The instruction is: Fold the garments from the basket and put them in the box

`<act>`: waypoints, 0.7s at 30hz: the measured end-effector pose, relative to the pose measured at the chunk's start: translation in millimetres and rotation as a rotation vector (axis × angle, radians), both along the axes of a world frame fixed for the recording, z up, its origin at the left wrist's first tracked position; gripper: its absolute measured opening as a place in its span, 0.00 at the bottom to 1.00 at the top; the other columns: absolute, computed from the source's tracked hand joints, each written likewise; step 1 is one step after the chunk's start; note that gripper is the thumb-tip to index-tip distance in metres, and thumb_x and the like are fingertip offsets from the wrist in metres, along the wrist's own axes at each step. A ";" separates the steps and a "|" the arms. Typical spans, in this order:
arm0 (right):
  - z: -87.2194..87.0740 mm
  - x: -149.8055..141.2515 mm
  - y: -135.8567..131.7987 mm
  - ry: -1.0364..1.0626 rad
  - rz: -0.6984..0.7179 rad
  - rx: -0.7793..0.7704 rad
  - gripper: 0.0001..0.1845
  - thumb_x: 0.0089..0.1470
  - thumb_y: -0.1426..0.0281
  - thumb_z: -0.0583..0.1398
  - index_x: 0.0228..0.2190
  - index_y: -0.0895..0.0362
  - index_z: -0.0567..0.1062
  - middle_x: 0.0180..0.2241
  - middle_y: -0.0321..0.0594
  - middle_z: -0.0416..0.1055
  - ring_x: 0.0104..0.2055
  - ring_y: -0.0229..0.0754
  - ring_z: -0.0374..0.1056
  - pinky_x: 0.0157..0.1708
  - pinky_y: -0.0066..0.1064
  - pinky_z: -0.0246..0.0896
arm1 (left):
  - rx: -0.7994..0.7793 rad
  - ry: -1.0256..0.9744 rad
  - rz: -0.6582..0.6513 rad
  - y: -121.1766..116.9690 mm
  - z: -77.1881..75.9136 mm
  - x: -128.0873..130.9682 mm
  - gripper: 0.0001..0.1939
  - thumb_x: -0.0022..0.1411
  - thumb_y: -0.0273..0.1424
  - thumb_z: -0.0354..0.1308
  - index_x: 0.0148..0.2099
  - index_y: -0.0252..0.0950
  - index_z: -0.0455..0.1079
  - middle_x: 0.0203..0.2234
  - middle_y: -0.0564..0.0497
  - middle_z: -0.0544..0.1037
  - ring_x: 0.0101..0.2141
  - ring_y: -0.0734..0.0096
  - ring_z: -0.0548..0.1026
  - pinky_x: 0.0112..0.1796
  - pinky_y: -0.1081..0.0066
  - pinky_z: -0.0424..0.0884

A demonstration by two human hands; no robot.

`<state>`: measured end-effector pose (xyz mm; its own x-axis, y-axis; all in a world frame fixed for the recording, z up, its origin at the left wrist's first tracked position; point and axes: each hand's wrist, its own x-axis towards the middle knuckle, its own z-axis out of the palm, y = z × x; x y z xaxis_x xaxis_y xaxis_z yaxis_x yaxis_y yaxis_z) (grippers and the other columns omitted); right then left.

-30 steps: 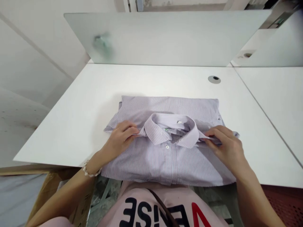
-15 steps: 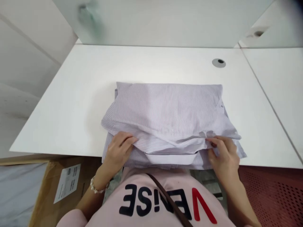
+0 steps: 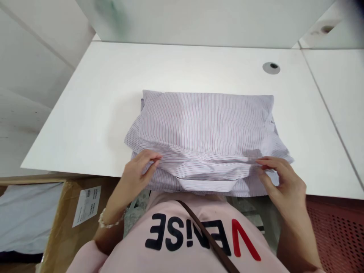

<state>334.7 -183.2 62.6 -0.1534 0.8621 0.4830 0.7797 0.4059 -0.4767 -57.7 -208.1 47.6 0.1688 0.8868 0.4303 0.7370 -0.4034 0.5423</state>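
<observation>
"Left hand (image 3: 138,175): how is it placed?"

"Fingers are held slightly apart, laid on the folded striped shirt (image 3: 204,129), which is centred on the white table (image 3: 71,125)."

"And the right hand (image 3: 281,185)?"

"Fingers are spread, barely on the edge. The loose fold could be slid if tugged."

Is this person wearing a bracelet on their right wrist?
No, the white beaded bracelet circles the left wrist, while the right wrist is bare.
</observation>
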 end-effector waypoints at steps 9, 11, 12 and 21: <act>50.4 -15.6 85.3 -0.322 0.277 0.182 0.07 0.65 0.69 0.58 0.39 0.55 0.77 0.39 0.40 0.76 0.37 0.38 0.72 0.37 0.29 0.65 | 0.096 0.404 -0.343 8.3 -9.8 70.6 0.09 0.70 0.36 0.57 0.39 0.35 0.68 0.37 0.48 0.72 0.38 0.62 0.70 0.39 0.61 0.71; 59.6 -11.7 124.4 -0.373 0.256 0.152 0.09 0.64 0.68 0.59 0.40 0.58 0.78 0.40 0.43 0.75 0.37 0.38 0.70 0.40 0.29 0.64 | 0.105 0.418 -0.342 7.5 -12.8 71.2 0.09 0.72 0.33 0.54 0.37 0.34 0.67 0.36 0.48 0.71 0.37 0.63 0.69 0.37 0.63 0.69; 61.4 -9.3 144.9 -0.391 0.230 0.125 0.11 0.63 0.67 0.60 0.44 0.59 0.78 0.43 0.46 0.73 0.38 0.39 0.70 0.42 0.30 0.65 | 0.107 0.419 -0.342 7.1 -13.9 70.8 0.10 0.72 0.32 0.53 0.37 0.34 0.67 0.35 0.48 0.70 0.36 0.63 0.68 0.37 0.63 0.68; 35.9 4.6 259.5 -0.435 0.025 0.006 0.10 0.54 0.67 0.59 0.36 0.59 0.76 0.42 0.51 0.70 0.43 0.52 0.68 0.49 0.47 0.66 | 0.011 0.190 -0.387 12.0 -19.6 67.1 0.14 0.75 0.35 0.48 0.35 0.35 0.67 0.33 0.51 0.70 0.34 0.69 0.69 0.37 0.68 0.66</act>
<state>339.2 76.2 98.5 -0.3645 0.8530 0.3736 0.8975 0.4287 -0.1031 9.4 -196.2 28.0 0.5654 0.7378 0.3688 0.6164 -0.6750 0.4054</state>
